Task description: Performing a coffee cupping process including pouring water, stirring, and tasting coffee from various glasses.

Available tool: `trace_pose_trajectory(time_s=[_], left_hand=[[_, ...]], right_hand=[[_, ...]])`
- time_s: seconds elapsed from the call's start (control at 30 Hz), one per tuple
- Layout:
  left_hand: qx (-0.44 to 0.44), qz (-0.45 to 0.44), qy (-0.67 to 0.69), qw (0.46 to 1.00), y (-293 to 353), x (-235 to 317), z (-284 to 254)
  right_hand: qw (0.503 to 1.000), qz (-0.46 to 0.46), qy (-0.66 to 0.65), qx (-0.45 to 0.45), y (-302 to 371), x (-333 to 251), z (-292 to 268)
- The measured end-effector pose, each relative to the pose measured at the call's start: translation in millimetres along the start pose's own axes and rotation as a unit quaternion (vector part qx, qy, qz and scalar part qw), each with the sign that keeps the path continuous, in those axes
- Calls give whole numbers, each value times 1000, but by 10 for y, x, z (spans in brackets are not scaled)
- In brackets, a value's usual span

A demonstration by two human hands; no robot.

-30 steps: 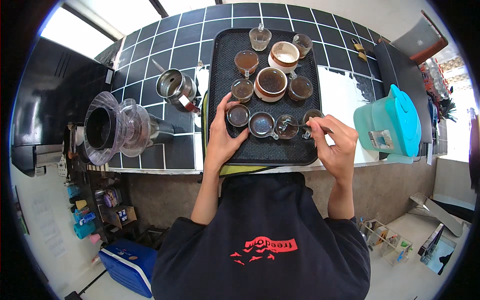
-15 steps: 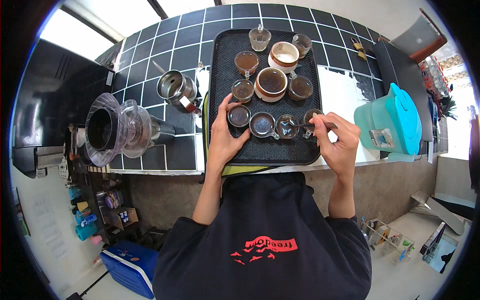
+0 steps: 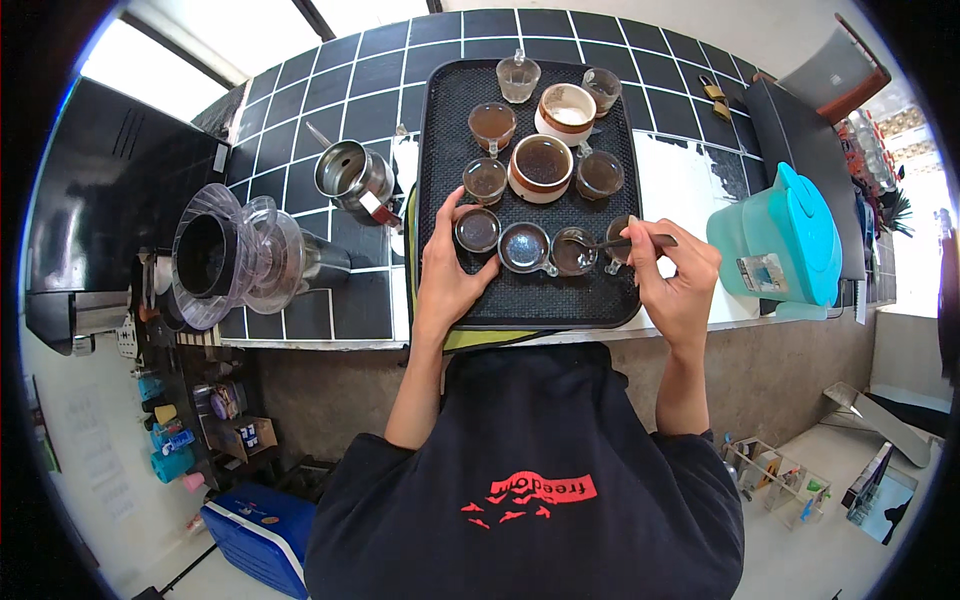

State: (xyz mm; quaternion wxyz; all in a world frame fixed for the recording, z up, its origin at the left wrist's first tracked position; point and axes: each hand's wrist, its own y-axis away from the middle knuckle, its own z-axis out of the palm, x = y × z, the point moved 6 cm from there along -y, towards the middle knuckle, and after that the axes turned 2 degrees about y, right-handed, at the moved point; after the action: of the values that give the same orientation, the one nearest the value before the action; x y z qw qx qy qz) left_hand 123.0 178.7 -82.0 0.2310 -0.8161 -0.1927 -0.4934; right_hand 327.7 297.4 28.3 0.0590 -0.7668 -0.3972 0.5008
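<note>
In the front row on a black textured tray [image 3: 540, 312], several small glass cups hold dark liquid. My left hand [image 3: 447, 272] is curled round the leftmost glass cup [image 3: 478, 230], thumb in front and fingers behind. Beside it stands a second glass cup [image 3: 524, 247] with a glossy dark surface. My right hand [image 3: 678, 278] pinches a spoon [image 3: 648, 241] by its dark handle. The spoon's tip reaches into a third glass cup [image 3: 574, 258]. Partly hidden behind my right fingers is another glass cup [image 3: 617, 238].
Behind stand a brown-banded bowl of dark liquid [image 3: 541, 168], a similar bowl with pale contents [image 3: 566, 110] and several more glass cups. A metal pitcher [image 3: 352, 175] and clear drippers [image 3: 265, 255] are left of the tray; a turquoise water jug [image 3: 778, 245] is to the right.
The spoon's handle has tipped to a flatter angle, and its tip has shifted slightly within the third cup. My left hand stays round the leftmost cup.
</note>
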Motion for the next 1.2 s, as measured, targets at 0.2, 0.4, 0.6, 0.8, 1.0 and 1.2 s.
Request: trace_pose_trajectory(time_s=[0.2,0.4,0.6,0.8,1.0,1.2], left_hand=[[-1,3,-11,1000,-2,-15,6],[-2,-1,-9,1000,1,-3,-4],[-2,-4,1,1000,1,-30,6],[0,-13,-1,1000,5,-37,10],[-4,-22,2,1000,6,-41,13],[0,-15,-1,1000,7,-25,15]], right_hand=[[999,36,-14,-5,26,52,16],[999,31,-11,8,18,45,19],[1000,19,-18,8,17,22,27],[1000,-19,4,1,15,6,52],[1000,-23,5,14,22,-2,33],[1000,-11,0,-13,50,16,22]])
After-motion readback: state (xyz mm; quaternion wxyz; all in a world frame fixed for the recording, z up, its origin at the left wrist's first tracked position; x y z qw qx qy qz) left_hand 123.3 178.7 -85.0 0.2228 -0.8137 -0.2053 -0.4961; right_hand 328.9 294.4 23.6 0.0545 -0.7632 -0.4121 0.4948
